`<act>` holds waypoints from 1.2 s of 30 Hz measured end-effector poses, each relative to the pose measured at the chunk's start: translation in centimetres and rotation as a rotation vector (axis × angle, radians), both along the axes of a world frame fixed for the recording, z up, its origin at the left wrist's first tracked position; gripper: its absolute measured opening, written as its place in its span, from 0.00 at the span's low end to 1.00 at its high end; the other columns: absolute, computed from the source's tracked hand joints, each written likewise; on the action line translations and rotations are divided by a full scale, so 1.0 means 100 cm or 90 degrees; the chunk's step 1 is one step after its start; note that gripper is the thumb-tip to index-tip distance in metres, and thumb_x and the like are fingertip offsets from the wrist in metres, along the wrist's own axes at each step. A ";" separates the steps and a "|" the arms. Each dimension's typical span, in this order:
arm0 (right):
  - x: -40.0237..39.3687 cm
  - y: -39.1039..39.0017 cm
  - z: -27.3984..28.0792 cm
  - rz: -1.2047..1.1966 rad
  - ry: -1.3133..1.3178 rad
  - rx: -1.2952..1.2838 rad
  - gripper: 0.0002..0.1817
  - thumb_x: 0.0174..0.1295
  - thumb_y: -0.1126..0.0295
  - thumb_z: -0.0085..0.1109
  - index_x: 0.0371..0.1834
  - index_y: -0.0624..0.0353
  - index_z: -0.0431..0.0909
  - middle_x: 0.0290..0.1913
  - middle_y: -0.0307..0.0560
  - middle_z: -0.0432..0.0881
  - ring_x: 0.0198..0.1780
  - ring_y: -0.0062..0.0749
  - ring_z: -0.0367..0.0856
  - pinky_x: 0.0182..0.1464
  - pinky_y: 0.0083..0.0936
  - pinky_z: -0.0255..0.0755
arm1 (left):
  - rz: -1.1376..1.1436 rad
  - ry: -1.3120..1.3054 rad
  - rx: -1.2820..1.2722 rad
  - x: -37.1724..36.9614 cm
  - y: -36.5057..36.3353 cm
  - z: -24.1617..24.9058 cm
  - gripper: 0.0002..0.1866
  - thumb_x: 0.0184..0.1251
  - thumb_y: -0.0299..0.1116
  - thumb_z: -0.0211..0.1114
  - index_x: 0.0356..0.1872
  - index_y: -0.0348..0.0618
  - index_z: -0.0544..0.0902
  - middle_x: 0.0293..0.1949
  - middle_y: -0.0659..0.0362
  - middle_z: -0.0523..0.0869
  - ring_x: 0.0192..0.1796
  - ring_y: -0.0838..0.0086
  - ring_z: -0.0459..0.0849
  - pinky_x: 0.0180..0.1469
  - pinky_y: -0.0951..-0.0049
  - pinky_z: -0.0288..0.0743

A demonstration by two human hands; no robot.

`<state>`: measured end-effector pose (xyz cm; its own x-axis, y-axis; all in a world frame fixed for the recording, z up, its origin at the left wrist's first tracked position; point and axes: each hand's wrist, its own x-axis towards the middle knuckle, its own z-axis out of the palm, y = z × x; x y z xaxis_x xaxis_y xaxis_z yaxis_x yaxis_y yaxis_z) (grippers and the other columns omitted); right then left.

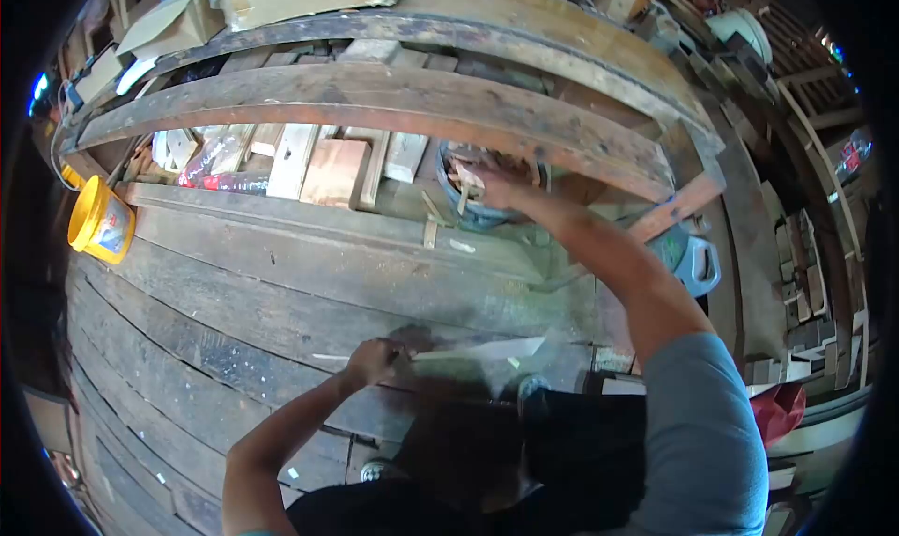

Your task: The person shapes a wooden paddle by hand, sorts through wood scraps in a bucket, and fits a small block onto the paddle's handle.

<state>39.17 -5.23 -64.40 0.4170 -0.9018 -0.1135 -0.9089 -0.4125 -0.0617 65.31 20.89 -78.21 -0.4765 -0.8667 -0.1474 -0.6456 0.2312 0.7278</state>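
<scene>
My left hand (pixel 374 361) is closed around a long, thin pale strip (pixel 487 351). It sticks out on both sides of the fist, widening to a slanted end at the right, and is blurred there. My right hand (pixel 494 190) reaches forward over a dark round bucket (pixel 482 222) that stands under a wooden beam. Small wood scraps (pixel 538 173) lie in the bucket. A pale scrap (pixel 467 182) shows right at my right fingertips. Those fingers are smeared and partly merge with the scraps, so I cannot tell their grip.
A heavy wooden beam (pixel 375 91) crosses above the bucket. Several boards (pixel 332 171) lie behind a low plank. At the left stands a yellow bucket (pixel 103 221); at the right, a blue-grey plastic jug (pixel 699 266). The plank floor (pixel 234 283) has gaps and small chips.
</scene>
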 end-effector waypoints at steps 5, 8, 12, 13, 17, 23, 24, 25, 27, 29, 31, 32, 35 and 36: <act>0.007 -0.006 0.005 -0.094 0.124 0.071 0.39 0.52 0.66 0.53 0.69 0.27 0.50 0.73 0.35 0.45 0.73 0.42 0.39 0.71 0.45 0.42 | -0.013 0.024 -0.002 -0.006 -0.003 0.006 0.12 0.61 0.40 0.57 0.28 0.44 0.81 0.22 0.49 0.81 0.28 0.52 0.80 0.31 0.58 0.72; -0.021 -0.072 -0.068 -0.115 0.007 -0.015 0.33 0.63 0.55 0.37 0.72 0.44 0.42 0.74 0.35 0.37 0.74 0.35 0.35 0.73 0.37 0.31 | -0.088 -0.056 -0.008 0.000 -0.019 0.023 0.15 0.63 0.44 0.54 0.31 0.45 0.82 0.30 0.50 0.83 0.34 0.52 0.81 0.38 0.58 0.74; -0.037 -0.115 -0.142 0.021 0.555 -0.643 0.33 0.64 0.54 0.28 0.72 0.46 0.38 0.74 0.39 0.34 0.74 0.35 0.33 0.73 0.39 0.28 | -0.042 -0.161 0.022 0.007 -0.026 0.048 0.16 0.63 0.43 0.54 0.25 0.43 0.81 0.25 0.49 0.81 0.31 0.52 0.80 0.35 0.56 0.73; -0.020 -0.088 -0.092 0.046 0.256 -0.192 0.33 0.63 0.57 0.31 0.72 0.46 0.38 0.74 0.40 0.35 0.74 0.36 0.34 0.73 0.41 0.29 | -0.026 -0.161 0.028 0.010 -0.025 0.047 0.16 0.63 0.43 0.54 0.25 0.43 0.81 0.25 0.49 0.81 0.31 0.52 0.80 0.35 0.56 0.73; 0.009 -0.046 -0.024 0.001 0.144 0.168 0.36 0.60 0.68 0.41 0.72 0.44 0.40 0.74 0.43 0.39 0.74 0.39 0.37 0.72 0.46 0.34 | 0.005 -0.115 -0.041 0.009 -0.014 0.041 0.16 0.62 0.42 0.55 0.22 0.42 0.79 0.21 0.47 0.80 0.27 0.52 0.80 0.30 0.56 0.72; -0.007 -0.078 -0.050 -0.040 -0.008 -0.004 0.38 0.54 0.70 0.52 0.70 0.49 0.50 0.70 0.49 0.53 0.71 0.44 0.48 0.70 0.45 0.45 | 0.002 -0.109 0.034 -0.004 0.006 0.040 0.16 0.62 0.43 0.55 0.22 0.43 0.79 0.22 0.49 0.80 0.26 0.53 0.80 0.30 0.56 0.72; -0.010 -0.084 -0.049 -0.041 -0.023 -0.031 0.38 0.54 0.70 0.52 0.70 0.49 0.50 0.70 0.49 0.53 0.71 0.44 0.48 0.70 0.45 0.45 | -0.008 -0.140 0.072 -0.004 0.007 0.041 0.16 0.62 0.43 0.54 0.23 0.43 0.79 0.23 0.49 0.81 0.28 0.53 0.80 0.31 0.57 0.72; -0.012 -0.089 -0.049 -0.045 -0.036 -0.052 0.38 0.54 0.70 0.52 0.70 0.49 0.50 0.70 0.49 0.53 0.71 0.44 0.49 0.70 0.44 0.45 | -0.008 -0.138 0.074 -0.004 0.009 0.042 0.16 0.62 0.43 0.54 0.23 0.43 0.79 0.23 0.49 0.81 0.28 0.53 0.80 0.31 0.57 0.72; -0.021 -0.098 -0.045 -0.042 -0.055 -0.082 0.38 0.54 0.70 0.52 0.70 0.49 0.50 0.70 0.49 0.53 0.71 0.44 0.49 0.70 0.44 0.45 | 0.001 -0.147 0.113 -0.003 0.013 0.044 0.16 0.62 0.43 0.54 0.23 0.42 0.78 0.23 0.49 0.80 0.28 0.53 0.80 0.31 0.57 0.72; -0.034 -0.102 -0.042 -0.026 -0.065 -0.098 0.38 0.54 0.70 0.53 0.70 0.50 0.50 0.70 0.49 0.53 0.71 0.43 0.49 0.70 0.43 0.46 | -0.008 -0.122 0.060 0.001 0.013 0.031 0.17 0.64 0.46 0.53 0.25 0.43 0.80 0.22 0.49 0.80 0.27 0.54 0.80 0.31 0.59 0.72; -0.057 -0.100 -0.042 0.023 -0.076 -0.071 0.38 0.54 0.69 0.53 0.70 0.50 0.50 0.70 0.49 0.54 0.71 0.43 0.50 0.70 0.42 0.46 | -0.002 -0.173 0.061 0.009 0.012 0.023 0.16 0.64 0.45 0.54 0.30 0.46 0.82 0.25 0.48 0.81 0.29 0.56 0.81 0.34 0.62 0.74; -0.059 -0.097 -0.045 0.066 -0.089 -0.031 0.38 0.54 0.69 0.53 0.70 0.50 0.50 0.70 0.50 0.54 0.71 0.43 0.50 0.70 0.42 0.46 | 0.011 0.014 0.109 0.012 0.012 0.020 0.14 0.64 0.45 0.54 0.33 0.48 0.81 0.28 0.50 0.82 0.30 0.59 0.82 0.36 0.65 0.74; -0.071 -0.101 -0.045 0.169 -0.106 0.079 0.38 0.54 0.69 0.53 0.70 0.51 0.50 0.70 0.50 0.54 0.70 0.43 0.50 0.70 0.41 0.46 | -0.029 0.064 0.049 0.015 0.011 0.032 0.22 0.53 0.56 0.59 0.40 0.53 0.82 0.28 0.56 0.84 0.31 0.62 0.82 0.33 0.64 0.74; -0.086 -0.108 -0.048 0.173 -0.108 0.105 0.38 0.54 0.69 0.53 0.70 0.51 0.50 0.70 0.50 0.54 0.70 0.42 0.50 0.70 0.41 0.46 | 0.043 -0.024 -0.007 0.010 0.007 0.013 0.24 0.49 0.60 0.60 0.37 0.54 0.84 0.28 0.55 0.84 0.31 0.60 0.82 0.32 0.62 0.74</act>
